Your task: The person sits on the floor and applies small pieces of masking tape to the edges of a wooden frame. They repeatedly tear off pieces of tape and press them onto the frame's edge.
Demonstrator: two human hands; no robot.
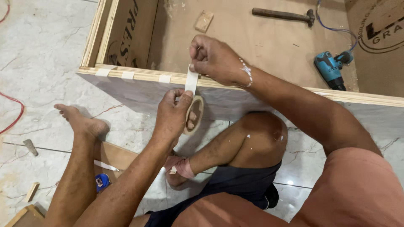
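I sit on a pale marble-look tiled floor (38, 54), one knee up, facing a big open plywood box (269, 42) lying on its side; inside it are a hammer (284, 15), a small wood block (204, 21) and a teal power drill (331, 69) with its blue cord. Short tabs of tape (128, 75) already sit along the box's front edge (362, 97).

My left hand (172, 115) is closed around the roll of masking tape (194, 115), fingers through its core, held just below that edge. My right hand (213, 59) is closed too, thumb and fingers pinching the free end of the tape strip (191, 80) and pressing it down onto the top of the edge. The strip runs taut and nearly upright between the two hands.

As I judge it, the strip could twist and stick to itself, or tear crooked, if the roll tilts off line; it could also lift off if dust on the ply keeps it from bonding. My right arm reaches forward across my raised knee, wrist bent down; my left forearm comes up from below, wrist straight.
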